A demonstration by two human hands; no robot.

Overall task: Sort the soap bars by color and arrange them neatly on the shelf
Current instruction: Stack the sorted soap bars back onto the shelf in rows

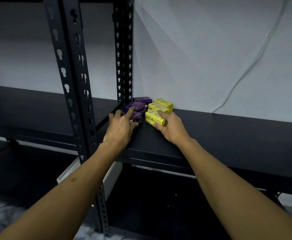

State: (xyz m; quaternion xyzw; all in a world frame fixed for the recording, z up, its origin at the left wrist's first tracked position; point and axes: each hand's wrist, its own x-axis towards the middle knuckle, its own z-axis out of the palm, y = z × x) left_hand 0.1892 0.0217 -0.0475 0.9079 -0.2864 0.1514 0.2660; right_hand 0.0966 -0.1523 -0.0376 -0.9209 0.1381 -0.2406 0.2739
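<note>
Two hands: both reach onto the black shelf (211, 129), head view only
Left hand (120, 127): at the purple soap bars (137, 110), fingers stretched and slightly spread, fingertips on top of and against the near bars of the purple pile; thumb low at the front of the pile; not curled round any single bar that I can tell
Right hand (171, 126): grips the near yellow soap bars (156, 118), fingers on top, thumb pressed to the front end of the lower bar, clamped on the stack
Purple group: left side of the shelf, just beside the black upright posts (124, 49), several bars piled in rows running back to the wall, a bit uneven; exact count unclear
Yellow group: just right of the purple, touching or nearly touching it; near stack two high under the right hand, further yellow bars (162, 104) behind it toward the wall
Sorting: colours kept apart, purple left, yellow right
Shelf: dark flat board, soap sits at its left rear corner
Front post (72, 75): slotted black metal, left of the left hand
Wall: pale, with a white cable (245, 73) running down to the shelf's back edge
Below shelf: white box edge (69, 172) partly seen under the left forearm
</note>
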